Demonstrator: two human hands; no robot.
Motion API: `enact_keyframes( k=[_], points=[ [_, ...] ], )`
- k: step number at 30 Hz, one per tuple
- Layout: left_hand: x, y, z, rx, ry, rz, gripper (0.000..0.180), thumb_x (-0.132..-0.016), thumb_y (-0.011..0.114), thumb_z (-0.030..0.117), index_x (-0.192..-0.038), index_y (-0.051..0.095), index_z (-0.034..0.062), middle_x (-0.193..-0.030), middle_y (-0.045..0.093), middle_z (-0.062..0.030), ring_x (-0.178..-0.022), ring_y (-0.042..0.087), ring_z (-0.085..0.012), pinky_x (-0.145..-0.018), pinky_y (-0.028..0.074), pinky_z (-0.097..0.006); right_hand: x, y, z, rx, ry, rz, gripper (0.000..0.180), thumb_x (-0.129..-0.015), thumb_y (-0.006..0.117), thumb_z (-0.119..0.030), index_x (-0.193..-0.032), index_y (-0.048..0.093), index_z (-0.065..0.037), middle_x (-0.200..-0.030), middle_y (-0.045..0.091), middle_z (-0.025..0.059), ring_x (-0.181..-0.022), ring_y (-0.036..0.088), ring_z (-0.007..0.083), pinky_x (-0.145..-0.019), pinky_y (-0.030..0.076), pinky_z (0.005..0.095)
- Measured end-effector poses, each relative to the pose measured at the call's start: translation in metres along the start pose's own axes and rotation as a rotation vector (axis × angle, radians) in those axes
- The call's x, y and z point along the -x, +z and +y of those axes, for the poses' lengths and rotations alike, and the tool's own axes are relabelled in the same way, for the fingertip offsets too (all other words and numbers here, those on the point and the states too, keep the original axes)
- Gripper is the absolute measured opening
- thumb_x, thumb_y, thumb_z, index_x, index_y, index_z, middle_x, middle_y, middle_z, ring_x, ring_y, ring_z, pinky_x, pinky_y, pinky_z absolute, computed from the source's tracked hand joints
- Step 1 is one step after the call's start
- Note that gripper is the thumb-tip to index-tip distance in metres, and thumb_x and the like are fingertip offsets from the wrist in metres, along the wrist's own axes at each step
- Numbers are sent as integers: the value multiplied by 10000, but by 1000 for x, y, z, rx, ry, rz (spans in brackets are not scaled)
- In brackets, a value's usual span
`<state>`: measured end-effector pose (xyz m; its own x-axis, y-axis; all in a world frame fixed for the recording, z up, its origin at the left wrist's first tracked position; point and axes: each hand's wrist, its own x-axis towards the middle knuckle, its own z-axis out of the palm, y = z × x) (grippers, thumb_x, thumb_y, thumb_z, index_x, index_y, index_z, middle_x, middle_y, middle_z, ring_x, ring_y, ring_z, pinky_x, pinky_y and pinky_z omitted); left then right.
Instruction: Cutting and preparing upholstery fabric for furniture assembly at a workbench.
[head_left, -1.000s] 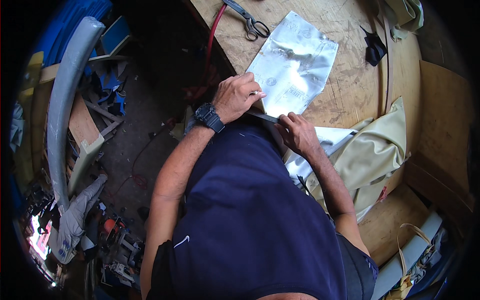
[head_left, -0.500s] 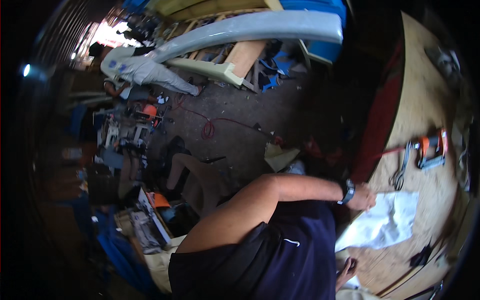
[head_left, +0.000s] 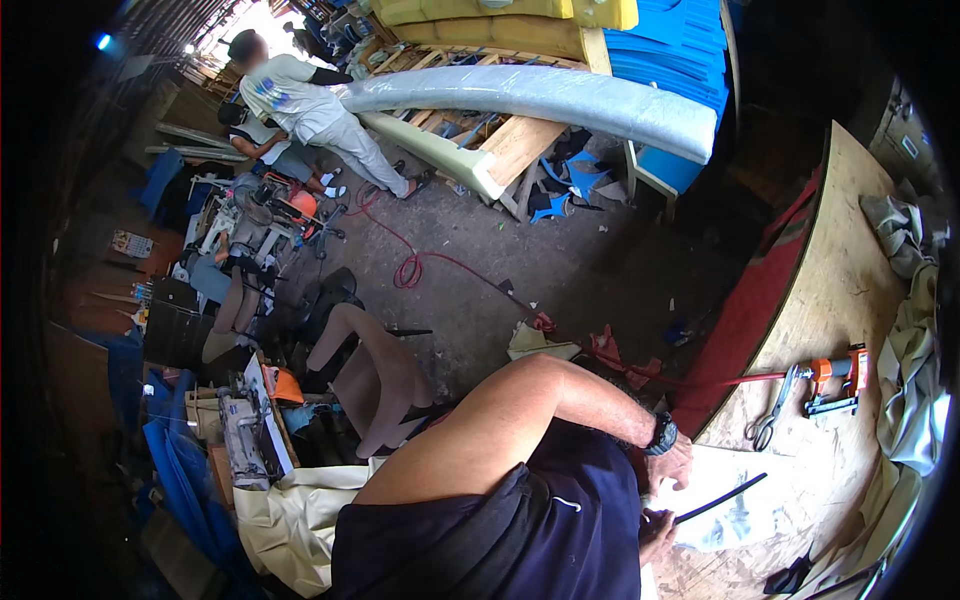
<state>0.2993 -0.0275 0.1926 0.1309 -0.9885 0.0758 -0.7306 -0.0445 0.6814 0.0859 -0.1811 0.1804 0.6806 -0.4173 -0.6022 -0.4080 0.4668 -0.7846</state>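
On the plywood table lies a glossy white sheet. My left hand, with a dark watch on the wrist, is over the sheet's near edge, fingers bent down together; what they pinch, if anything, is hidden. Just below it my right hand is closed on a thin black strip, which sticks out across the sheet. A pair of scissors rests beyond the sheet, beside an orange and black staple gun.
A red air hose runs from the staple gun across the floor. Pale fabric is heaped along the table's far side. Brown chair parts and a sewing machine stand behind. A person stands beside a long plastic-wrapped piece.
The view has shifted. My right hand, earlier with spread fingers and no strip visible, has come up beside the left and now holds the black strip. My left hand has drawn in closer.
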Motion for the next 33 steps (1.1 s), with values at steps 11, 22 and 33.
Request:
enact_keyframes(
  k=[11,22,33],
  points=[
    [-30,44,-10,-435,34,-222,157,-834,704,209,-893,805,104,-867,782,-116,-827,771,-327,-723,607,-469,-11,-21,15,67,-115,97,359,-1071,674,-371,-1118,636,-16,-904,676,82,-747,591,158,-664,463,302],
    [-8,-19,-27,-177,-38,-200,203,-820,724,285,-832,797,96,-795,725,-155,-758,745,-358,-673,625,-481,11,-73,-61,574,-320,47,434,-1120,532,-251,-1484,565,-17,-1457,599,175,-1343,570,295,-1134,443,406],
    [-37,-42,-6,-80,5,-291,195,-918,754,273,-857,759,88,-942,689,-78,-955,717,-312,-819,590,-466,63,-51,-98,1363,-682,-329,336,-911,752,-83,-1235,730,-165,-1077,701,85,-917,705,293,-768,585,418]
  ],
)
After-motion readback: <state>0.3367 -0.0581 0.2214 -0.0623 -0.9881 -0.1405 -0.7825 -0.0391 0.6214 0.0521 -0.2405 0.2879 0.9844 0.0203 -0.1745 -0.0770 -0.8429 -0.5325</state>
